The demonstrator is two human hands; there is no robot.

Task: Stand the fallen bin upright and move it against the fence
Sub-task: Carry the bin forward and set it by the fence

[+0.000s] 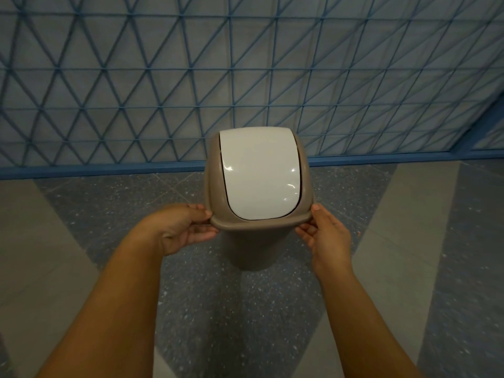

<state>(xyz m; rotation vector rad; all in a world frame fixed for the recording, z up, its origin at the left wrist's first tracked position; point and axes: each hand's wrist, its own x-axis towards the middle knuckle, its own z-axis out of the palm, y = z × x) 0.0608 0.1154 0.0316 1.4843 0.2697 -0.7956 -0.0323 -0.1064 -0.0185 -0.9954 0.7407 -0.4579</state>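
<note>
A small taupe bin (253, 246) with a white swing lid (259, 173) stands upright in the middle of the view, seen from above. My left hand (180, 227) grips the near left corner of its rim, thumb on top and fingers under. At the near right corner my right hand (327, 236) holds the rim the same way. The blue wire fence (245, 77) with a triangular mesh rises just behind the bin, and its bottom rail (109, 169) runs along the floor. The bin's base is partly hidden by its top, so I cannot tell whether it touches the floor.
The floor (231, 323) is dark speckled stone with lighter grey bands to the left and right. A slanted blue fence section (488, 126) meets the main fence at the far right.
</note>
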